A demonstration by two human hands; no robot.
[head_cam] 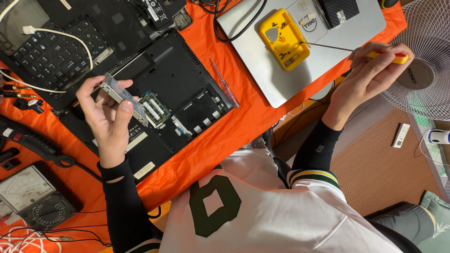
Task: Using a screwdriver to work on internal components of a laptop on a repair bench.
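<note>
Hands hold one drive caddy (124, 96), one screwdriver (356, 50).

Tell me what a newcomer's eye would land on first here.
The bright orange cloth over the table, with an opened black laptop lying upside down on it. Above that, the left hand holds a silver drive caddy. At upper right, the right hand grips a yellow-handled screwdriver over a yellow parts box.
</note>
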